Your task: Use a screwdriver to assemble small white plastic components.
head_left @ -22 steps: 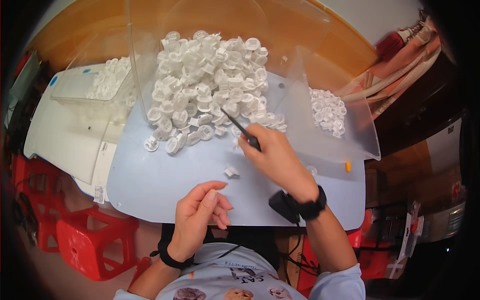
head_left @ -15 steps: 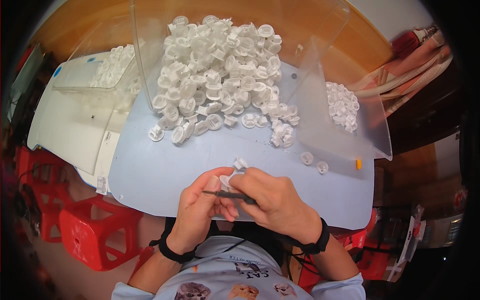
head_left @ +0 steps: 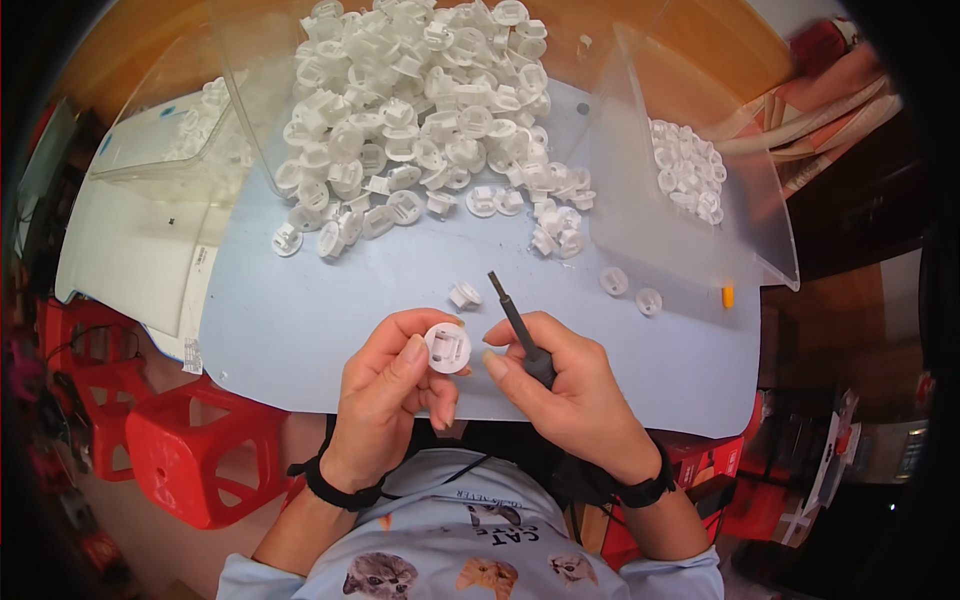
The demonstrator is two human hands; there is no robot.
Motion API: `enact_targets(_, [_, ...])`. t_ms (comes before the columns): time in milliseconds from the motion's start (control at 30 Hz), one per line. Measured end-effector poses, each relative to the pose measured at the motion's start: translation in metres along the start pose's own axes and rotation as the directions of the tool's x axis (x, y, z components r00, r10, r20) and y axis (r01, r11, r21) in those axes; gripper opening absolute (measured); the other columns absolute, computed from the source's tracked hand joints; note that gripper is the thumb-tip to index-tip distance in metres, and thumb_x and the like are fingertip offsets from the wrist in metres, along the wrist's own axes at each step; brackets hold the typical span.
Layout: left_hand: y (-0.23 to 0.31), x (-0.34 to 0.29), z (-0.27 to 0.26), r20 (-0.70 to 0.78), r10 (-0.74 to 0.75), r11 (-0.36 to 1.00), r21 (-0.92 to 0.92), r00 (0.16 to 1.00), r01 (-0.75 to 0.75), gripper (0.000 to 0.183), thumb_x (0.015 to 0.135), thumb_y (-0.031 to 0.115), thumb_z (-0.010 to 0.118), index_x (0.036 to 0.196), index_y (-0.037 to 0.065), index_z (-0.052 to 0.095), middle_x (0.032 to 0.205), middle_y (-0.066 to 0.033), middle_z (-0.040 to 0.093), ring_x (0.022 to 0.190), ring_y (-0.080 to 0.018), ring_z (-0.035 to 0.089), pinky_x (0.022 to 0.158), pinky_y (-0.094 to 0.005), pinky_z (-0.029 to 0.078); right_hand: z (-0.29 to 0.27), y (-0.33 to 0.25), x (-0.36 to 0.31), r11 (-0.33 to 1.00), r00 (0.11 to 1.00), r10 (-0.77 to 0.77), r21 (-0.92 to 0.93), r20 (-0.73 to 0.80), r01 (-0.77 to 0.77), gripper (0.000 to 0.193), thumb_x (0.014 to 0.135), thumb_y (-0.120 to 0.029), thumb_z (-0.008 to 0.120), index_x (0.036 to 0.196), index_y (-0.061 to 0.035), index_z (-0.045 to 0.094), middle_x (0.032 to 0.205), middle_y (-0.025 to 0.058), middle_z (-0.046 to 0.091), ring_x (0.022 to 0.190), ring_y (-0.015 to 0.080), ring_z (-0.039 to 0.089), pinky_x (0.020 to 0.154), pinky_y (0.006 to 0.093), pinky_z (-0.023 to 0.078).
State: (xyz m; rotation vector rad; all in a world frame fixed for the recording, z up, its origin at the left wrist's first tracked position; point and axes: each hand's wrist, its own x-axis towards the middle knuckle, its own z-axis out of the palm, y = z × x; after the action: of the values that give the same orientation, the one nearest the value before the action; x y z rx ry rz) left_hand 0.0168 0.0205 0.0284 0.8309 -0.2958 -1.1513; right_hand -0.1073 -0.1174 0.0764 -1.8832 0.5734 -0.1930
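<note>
Between the thumb and fingers of my left hand [head_left: 385,380] is a round white plastic piece [head_left: 447,348], its face with a square recess turned up. My right hand [head_left: 575,390] grips the handle of a black screwdriver-like tool [head_left: 518,325], whose thin shaft points up and away to the left. The tool and the held piece are apart. Just beyond my left fingers, a single white piece [head_left: 464,294] lies tilted on the blue-grey table [head_left: 400,285].
A large heap of similar white pieces [head_left: 420,110] fills the far middle, between clear plastic bin walls [head_left: 690,190]. More pieces [head_left: 688,170] lie at the right, and two loose discs [head_left: 614,281] lie nearer. An orange object [head_left: 728,297] is near the right edge. Red stools [head_left: 200,450] stand left.
The tool has come away from the white piece and my right hand has moved right, its shaft swinging to point up. My left hand now shows the piece's face upward.
</note>
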Motion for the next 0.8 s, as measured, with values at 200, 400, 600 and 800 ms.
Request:
enact_targets(200, [0.000,0.000,0.005,-0.053,-0.016,0.999,0.045,0.998,0.019,0.035,0.100,0.028,0.042,0.117,-0.002,0.048,0.083,-0.0121,0.062,0.052,-0.0103,0.050,0.047,-0.0212,0.041,0.004,0.007,-0.002,0.997,0.998,-0.062,0.050,-0.030,0.064,0.019,0.090,-0.013,0.061,0.100,0.0024,0.056,0.060,0.0031,0.051,0.052,0.0066,0.043,0.046,0.0244,0.034])
enact_targets(400, [-0.005,-0.001,0.010,-0.103,-0.028,0.997,0.065,0.994,0.035,0.031,0.101,0.030,0.041,0.105,0.001,0.052,0.080,-0.0054,0.056,0.055,-0.0066,0.046,0.049,-0.0198,0.038,0.013,0.003,-0.006,0.957,0.983,0.158,0.232,0.089,-0.175,0.013,0.090,-0.012,0.063,0.089,0.0000,0.059,0.066,-0.0044,0.052,0.062,0.0011,0.044,0.054,0.0192,0.036])
enact_targets(600, [-0.005,-0.004,0.014,-0.013,-0.018,0.999,0.032,1.000,0.019,0.036,0.101,0.031,0.042,0.116,0.000,0.052,0.080,-0.0047,0.057,0.057,-0.0074,0.050,0.048,-0.0182,0.040,0.013,0.008,-0.008,0.885,0.970,0.227,0.397,0.085,-0.242,0.015,0.092,-0.014,0.058,0.089,0.0015,0.059,0.060,-0.0021,0.051,0.052,0.0025,0.039,0.045,0.0227,0.031])
enact_targets(800, [-0.008,-0.003,0.009,-0.063,-0.043,0.989,0.142,0.997,0.051,0.038,0.101,0.029,0.042,0.122,-0.001,0.051,0.077,-0.0041,0.056,0.054,-0.0079,0.050,0.049,-0.0190,0.042,0.000,0.008,-0.004,0.937,0.983,0.181,0.301,0.018,-0.178,0.018,0.092,-0.015,0.059,0.090,0.0018,0.059,0.062,-0.0029,0.050,0.054,0.0016,0.040,0.043,0.0226,0.032])
